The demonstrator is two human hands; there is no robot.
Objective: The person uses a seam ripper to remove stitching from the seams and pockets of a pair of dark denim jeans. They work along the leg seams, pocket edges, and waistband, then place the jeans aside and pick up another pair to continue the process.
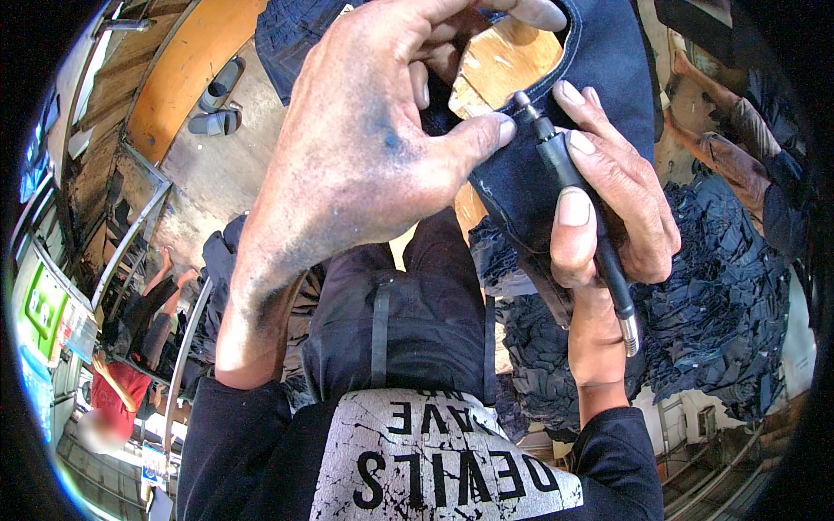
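A dark blue denim garment [621,52] with a curved, stitched edge is stretched out in front of me. My left hand [373,130], smudged with blue-black stains, grips that edge, its thumb pressing near the seam and its fingers bent round the far side. In my right hand [612,191] is a black pen-shaped tool [560,161] with a rounded grey tip and a metal tail end. The tip rests at or just above the stitched seam, beside my left thumb; I cannot tell whether it touches. Through the garment's opening shows a worn yellowish wooden surface [512,56].
Heaps of dark denim [712,286] lie on my right, and more dark cloth [287,39] is at the far left. Sandals [217,100] sit on the floor beside an orange board [187,65]. Other people's legs [717,130] show at right, and a person in red [117,395] at left.
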